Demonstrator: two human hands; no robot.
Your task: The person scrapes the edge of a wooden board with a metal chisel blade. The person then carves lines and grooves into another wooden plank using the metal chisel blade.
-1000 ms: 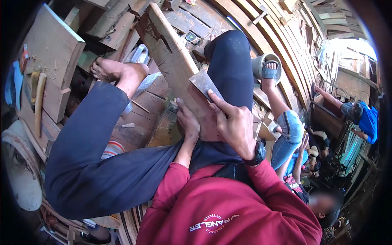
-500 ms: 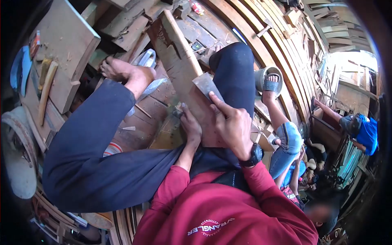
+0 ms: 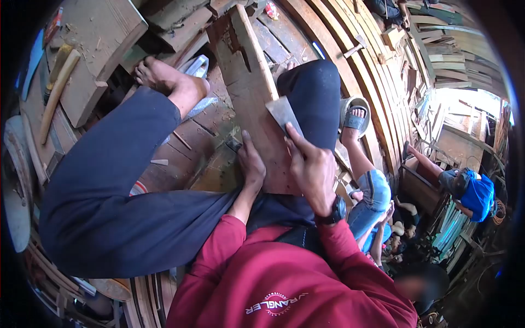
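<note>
A broad brown wooden board [image 3: 257, 117], its far part broken or notched, lies slanted across my lap. My right hand [image 3: 314, 169] is closed on a flat metal blade [image 3: 284, 113] over the board's right side, index finger stretched along it. A long pale wooden stick [image 3: 257, 52] runs along the board's right edge and meets the blade's far end; I cannot tell if they are joined. At the board's left edge my left hand [image 3: 253, 165] grips it, thumb up and the other fingers partly hidden. Beside its fingertips is a small dark object [image 3: 234, 143] I cannot make out.
A hammer [image 3: 355, 46] rests on long planks [image 3: 328, 33] at the upper right. At left, a wooden-handled tool [image 3: 59, 95] lies by a large board [image 3: 104, 49]. Another person's sandalled foot [image 3: 356, 116] is close on my right. A person in blue [image 3: 476, 197] is farther off.
The view has shifted slightly. My right hand and the blade stay near the board's right edge. The small thing by my left fingertips now looks darker.
</note>
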